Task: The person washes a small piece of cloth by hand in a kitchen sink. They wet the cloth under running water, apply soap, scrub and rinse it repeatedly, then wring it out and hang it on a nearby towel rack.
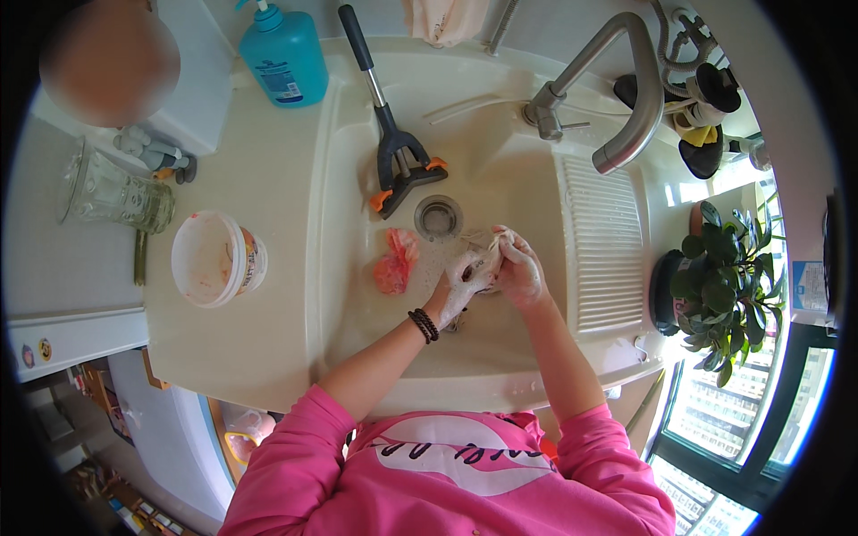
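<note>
Over the basin of a cream-coloured sink [362, 335], both hands are covered in soapy foam. My left hand [464, 281], with a dark beaded bracelet [423, 326] at the wrist, is closed on a wet, pale cloth [495, 253]. My right hand [523, 273] pinches the same cloth from the right side. Part of the cloth hangs below and is hidden by the hands. To the left lies a crumpled red translucent plastic bag [395, 262]. Beyond the hands is the round metal drain [438, 218], with suds nearby.
A black-handled tool with orange ends [395, 144] leans in the basin. The metal faucet [620, 87] arches over the ribbed drainboard [603, 248]. On the left counter stand a white plastic tub [204, 258], a blue pump bottle [285, 57] and a glass vase [124, 197]. A potted plant [720, 285] is at right.
</note>
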Motion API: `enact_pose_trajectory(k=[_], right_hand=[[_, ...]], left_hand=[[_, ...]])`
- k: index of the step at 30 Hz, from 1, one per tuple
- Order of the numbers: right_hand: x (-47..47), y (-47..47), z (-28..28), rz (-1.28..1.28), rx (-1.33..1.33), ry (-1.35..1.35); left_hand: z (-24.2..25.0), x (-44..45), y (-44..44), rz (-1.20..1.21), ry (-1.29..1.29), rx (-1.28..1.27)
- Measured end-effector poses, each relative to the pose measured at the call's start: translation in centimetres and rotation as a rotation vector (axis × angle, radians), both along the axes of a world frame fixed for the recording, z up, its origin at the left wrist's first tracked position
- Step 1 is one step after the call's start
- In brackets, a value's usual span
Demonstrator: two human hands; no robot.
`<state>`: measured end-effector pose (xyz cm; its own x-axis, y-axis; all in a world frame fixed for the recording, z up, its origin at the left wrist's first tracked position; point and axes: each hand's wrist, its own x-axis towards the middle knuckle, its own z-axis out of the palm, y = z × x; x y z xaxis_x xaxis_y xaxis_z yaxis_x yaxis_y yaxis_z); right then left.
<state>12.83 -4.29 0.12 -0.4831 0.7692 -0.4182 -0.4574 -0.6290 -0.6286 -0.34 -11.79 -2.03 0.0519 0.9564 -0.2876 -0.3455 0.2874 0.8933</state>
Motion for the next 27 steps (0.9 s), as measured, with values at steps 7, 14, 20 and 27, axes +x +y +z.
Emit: enact_pose_trajectory(k=[7,14,20,27], right_hand=[[-0.9,-1.2,0.7,0.103,0.281,-0.406],[-1.1,-1.1,1.4,0.012,0.127,-0.304],[-1.3,-1.3,2.3,-0.019,0.336,-0.458],[-0.4,-1.1,1.8,0.15,0.439,-0.487]], left_hand=[[0.0,-0.6,0.4,0.2,-0.19,-0.088],[-0.5,-1.6,0.7,0.208,-0.753,-0.163],[0.3,-1.8,0.8,0.12,-0.869,-0.117],[-0.5,-1.4,0.6,0.079,-0.667,-0.175]])
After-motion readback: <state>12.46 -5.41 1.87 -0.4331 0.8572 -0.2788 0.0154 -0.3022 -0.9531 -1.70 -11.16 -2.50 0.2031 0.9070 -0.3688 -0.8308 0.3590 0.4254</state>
